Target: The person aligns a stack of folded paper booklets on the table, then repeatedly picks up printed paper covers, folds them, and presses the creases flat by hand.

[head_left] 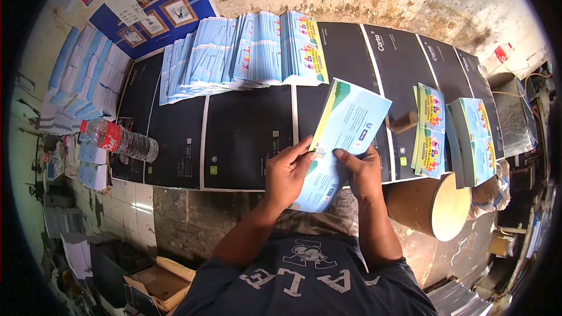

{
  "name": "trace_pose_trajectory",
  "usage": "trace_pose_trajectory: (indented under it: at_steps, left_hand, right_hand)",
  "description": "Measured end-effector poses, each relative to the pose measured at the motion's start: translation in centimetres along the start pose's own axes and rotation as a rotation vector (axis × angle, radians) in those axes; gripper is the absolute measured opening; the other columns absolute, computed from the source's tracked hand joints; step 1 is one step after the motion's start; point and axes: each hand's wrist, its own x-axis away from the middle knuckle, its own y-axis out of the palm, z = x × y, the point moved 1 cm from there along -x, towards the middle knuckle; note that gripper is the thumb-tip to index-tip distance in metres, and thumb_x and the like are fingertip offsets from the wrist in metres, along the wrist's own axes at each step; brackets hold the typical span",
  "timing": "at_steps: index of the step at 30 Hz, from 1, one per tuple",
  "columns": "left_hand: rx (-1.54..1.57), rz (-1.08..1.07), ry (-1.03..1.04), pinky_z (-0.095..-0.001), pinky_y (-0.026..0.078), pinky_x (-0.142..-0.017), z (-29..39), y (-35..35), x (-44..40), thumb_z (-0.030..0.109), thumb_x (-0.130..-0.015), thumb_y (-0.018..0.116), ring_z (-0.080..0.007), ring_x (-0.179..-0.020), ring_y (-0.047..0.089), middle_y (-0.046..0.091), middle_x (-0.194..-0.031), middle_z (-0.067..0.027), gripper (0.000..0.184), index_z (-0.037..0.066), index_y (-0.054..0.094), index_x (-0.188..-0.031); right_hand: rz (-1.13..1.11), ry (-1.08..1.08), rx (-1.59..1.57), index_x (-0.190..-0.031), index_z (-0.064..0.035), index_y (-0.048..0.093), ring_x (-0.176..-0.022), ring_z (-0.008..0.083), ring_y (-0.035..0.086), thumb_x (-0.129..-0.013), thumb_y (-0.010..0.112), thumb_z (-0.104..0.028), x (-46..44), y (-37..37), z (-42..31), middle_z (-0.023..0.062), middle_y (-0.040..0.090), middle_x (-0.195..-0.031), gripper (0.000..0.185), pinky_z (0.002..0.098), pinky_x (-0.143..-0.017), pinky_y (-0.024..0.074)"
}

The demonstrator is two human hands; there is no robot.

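A light-blue printed sheet point(358, 118) with green and yellow edging is held up in front of my chest, over the table's near edge. My left hand point(288, 171) pinches its left edge at mid-height. On the other side, my right hand point(364, 172) grips the sheet with the thumb on its face and the fingers behind. The lower part of the sheet bends downward. Right of my hands lie a small pile of yellow-and-blue printed sheets point(431, 131) and a thicker stack point(481, 134). A short wooden rod point(404, 122) lies beside the small pile.
A long fanned row of printed sheets point(222, 52) covers the back left of the black-topped table point(249, 134). A plastic bottle point(120, 139) lies at the left, near stacked papers point(82, 76). A round drum point(448, 208) stands by the near right edge. An open carton point(161, 284) sits low left.
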Motion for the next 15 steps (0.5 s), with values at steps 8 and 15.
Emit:
trace_pose_trajectory:
  at_steps: [8,15]
  left_hand:
    - [0.137,-0.025,-0.139,-0.0235,0.056,-0.076,0.6,0.2,-0.1,0.001,-0.093,0.069,-0.0094,-0.087,0.068,0.074,-0.1,-0.0119,0.036,-0.001,0.065,-0.128]
    - [-0.134,-0.096,-0.007,-0.0269,0.055,-0.069,1.1,-1.9,0.5,-0.001,-0.089,0.071,-0.011,-0.08,0.069,0.073,-0.091,-0.0124,0.033,0.002,0.069,-0.122]
  right_hand:
    - [-0.056,0.073,0.065,-0.113,0.0003,0.068,-0.094,0.0149,0.069,-0.079,0.08,0.003,-0.1,-0.4,0.3,0.0089,0.075,-0.104,0.036,0.0291,-0.087,0.0529]
    - [0.161,-0.549,0.444,-0.141,0.0016,0.048,-0.129,0.028,0.054,-0.08,0.084,-0.013,-1.0,-1.6,-6.9,0.02,0.059,-0.134,0.073,0.039,-0.106,0.0441]
